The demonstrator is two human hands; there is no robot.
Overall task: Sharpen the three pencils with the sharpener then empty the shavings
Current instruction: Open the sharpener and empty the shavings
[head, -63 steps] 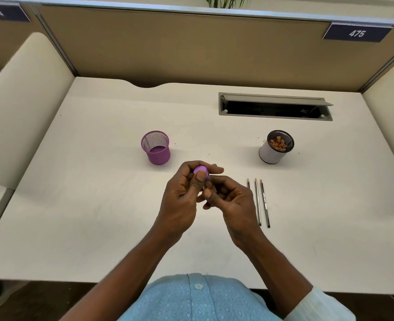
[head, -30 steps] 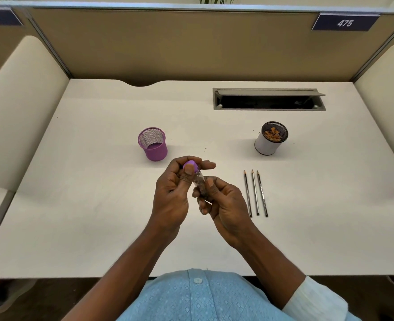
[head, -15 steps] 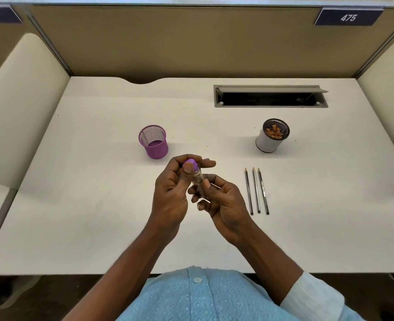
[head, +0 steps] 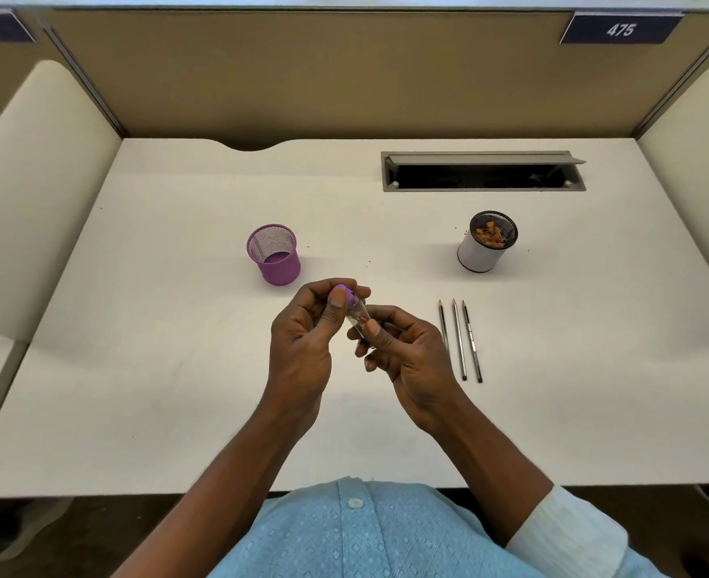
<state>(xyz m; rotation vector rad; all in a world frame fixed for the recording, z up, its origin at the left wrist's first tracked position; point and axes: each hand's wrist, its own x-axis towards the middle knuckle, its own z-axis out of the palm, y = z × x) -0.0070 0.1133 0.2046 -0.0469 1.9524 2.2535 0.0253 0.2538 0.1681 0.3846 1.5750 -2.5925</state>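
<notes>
I sit at a cream desk boxed in by tan partition panels and rounded cream side dividers. A navy plate reads 475; a grey cable hatch stands open ahead.

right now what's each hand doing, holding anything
Left hand: closed on the sharpener's purple cap.
Right hand: closed on the sharpener's clear body.

left hand and right hand raised together, fingers pinched closed, forearms converging.

Office: numbered cubicle partition, desk with cable tray
</notes>
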